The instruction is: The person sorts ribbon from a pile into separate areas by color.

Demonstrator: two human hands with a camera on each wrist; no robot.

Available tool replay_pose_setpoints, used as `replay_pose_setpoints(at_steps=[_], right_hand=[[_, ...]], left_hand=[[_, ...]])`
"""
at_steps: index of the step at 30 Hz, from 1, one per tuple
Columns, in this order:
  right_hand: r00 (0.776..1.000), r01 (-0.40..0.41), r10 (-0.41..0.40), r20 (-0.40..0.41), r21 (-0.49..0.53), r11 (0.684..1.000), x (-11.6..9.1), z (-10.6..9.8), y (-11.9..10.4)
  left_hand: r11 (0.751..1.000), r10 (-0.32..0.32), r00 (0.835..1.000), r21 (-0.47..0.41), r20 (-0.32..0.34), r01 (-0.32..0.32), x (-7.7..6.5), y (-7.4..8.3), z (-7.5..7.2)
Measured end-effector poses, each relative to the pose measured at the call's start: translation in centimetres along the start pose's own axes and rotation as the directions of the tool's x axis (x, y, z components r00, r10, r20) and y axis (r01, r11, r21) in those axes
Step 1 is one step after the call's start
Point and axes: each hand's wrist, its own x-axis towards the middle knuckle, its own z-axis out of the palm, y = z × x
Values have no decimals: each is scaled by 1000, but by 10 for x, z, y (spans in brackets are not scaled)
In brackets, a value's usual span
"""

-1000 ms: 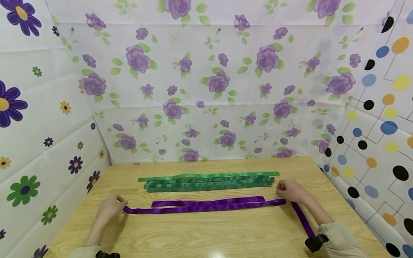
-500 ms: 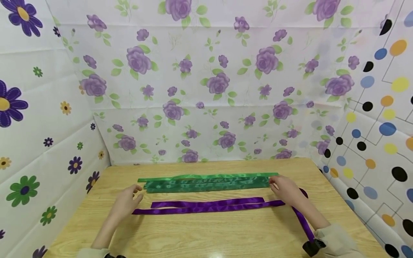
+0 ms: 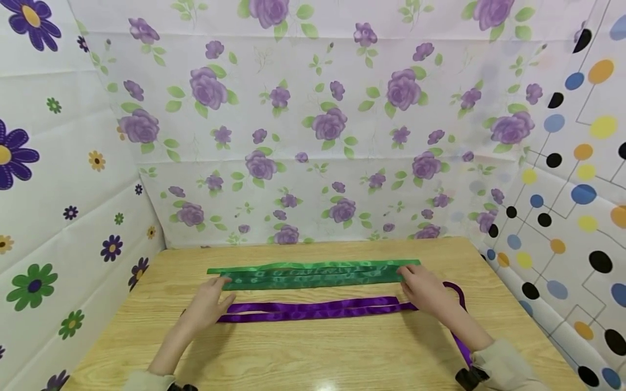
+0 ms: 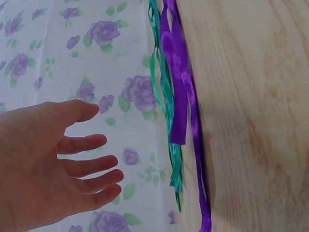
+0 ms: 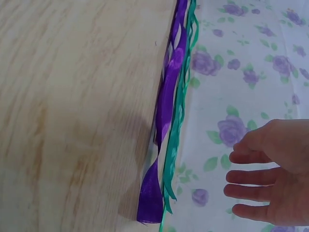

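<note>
Several green ribbons [image 3: 313, 278] lie side by side across the table in the head view. Nearer the person are purple ribbons [image 3: 313, 314], also stretched left to right. My left hand [image 3: 202, 305] hovers at the left ends of both groups, overlapping them in the head view. Its fingers are extended and apart in the left wrist view, holding nothing. Over the right ends reaches my right hand [image 3: 424, 290], fingertips at the green ribbons' end. The right wrist view shows this hand [image 5: 270, 174] with fingers stretched out and nothing between them.
A purple ribbon tail [image 3: 461, 347] curves behind the right forearm toward the front of the wooden table [image 3: 274, 358]. Flower-patterned cloth [image 3: 303, 136] stands along the back, with another on the left and a dotted cloth [image 3: 557, 217] on the right.
The left hand has let go of the purple ribbon's left end and moved right and up toward the green ribbons. The right hand has left the purple ribbon and moved left to the green ends.
</note>
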Motion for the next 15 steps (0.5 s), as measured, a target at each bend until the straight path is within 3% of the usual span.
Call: replay_pose_setpoints(at_steps=[11, 15], right_hand=[[993, 77, -79, 90, 24, 997, -6, 8, 1], [994, 57, -59, 94, 23, 998, -13, 10, 6]], left_hand=[[995, 66, 997, 76, 31, -68, 2, 12, 16], [992, 77, 996, 98, 47, -81, 3, 18, 20]])
